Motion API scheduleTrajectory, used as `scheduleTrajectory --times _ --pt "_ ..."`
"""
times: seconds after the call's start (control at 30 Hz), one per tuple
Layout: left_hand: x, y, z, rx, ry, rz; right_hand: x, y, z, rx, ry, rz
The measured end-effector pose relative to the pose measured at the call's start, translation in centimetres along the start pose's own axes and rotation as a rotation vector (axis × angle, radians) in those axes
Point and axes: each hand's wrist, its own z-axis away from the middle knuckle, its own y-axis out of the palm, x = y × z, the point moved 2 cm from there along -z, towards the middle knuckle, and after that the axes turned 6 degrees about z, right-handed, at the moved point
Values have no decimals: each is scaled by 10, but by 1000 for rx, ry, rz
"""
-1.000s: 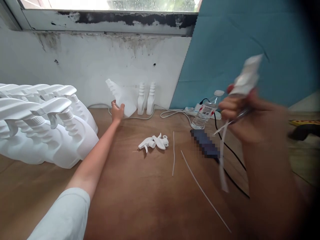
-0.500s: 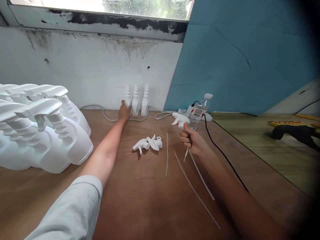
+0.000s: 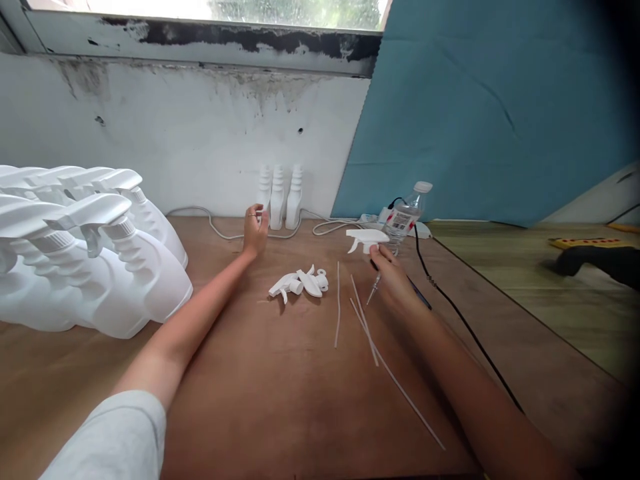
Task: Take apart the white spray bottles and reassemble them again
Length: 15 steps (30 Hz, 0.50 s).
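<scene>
My left hand (image 3: 255, 230) is at the base of the leftmost of three slim white bottles (image 3: 264, 187) by the wall. Its fingers are loosely curled and apart, hiding the bottle's lower part. Beside it stand the middle white bottle (image 3: 277, 200) and the right-hand one (image 3: 295, 200). Over the table, my right hand (image 3: 393, 270) pinches a white trigger spray head (image 3: 367, 238) near its collar. A thin silvery piece (image 3: 373, 290) points down below those fingers; whether they hold it is unclear. Loose spray heads (image 3: 300, 283) lie between my hands, left of several thin white tubes (image 3: 338, 307).
Large white spray bottles (image 3: 145, 267) crowd the left side. A clear water bottle (image 3: 403, 217) stands behind my right hand, near a power strip (image 3: 423, 231). A black cable (image 3: 470, 333) runs along the right. A dark stick (image 3: 419, 293) shows beside my right wrist.
My left hand has loosened at the leftmost bottle, which sits slightly nearer its neighbour. One thin tube has shifted left and now crosses another. The spray head stays in my right hand.
</scene>
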Motion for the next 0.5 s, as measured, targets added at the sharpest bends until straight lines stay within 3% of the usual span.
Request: scheduleTrajectory --times 0.07,0.13,0.23,0.3,0.33,0.4,0.5 --pt "-25 -11 38 78 59 152 11 2 5 -43 -46 -53" --pt "-47 -24 79 224 116 196 27 7 15 39 -65 -138" --pt "-69 -38 134 707 297 133 49 18 31 243 -43 -228" --pt "-73 -42 156 924 391 63 56 24 39 325 -7 -252" --pt "-73 -43 162 966 401 45 57 27 42 363 25 -254" --pt "-70 -41 164 928 318 85 56 34 48 450 107 -243" --pt "-66 -36 159 747 -9 369 48 46 60 631 242 -166"
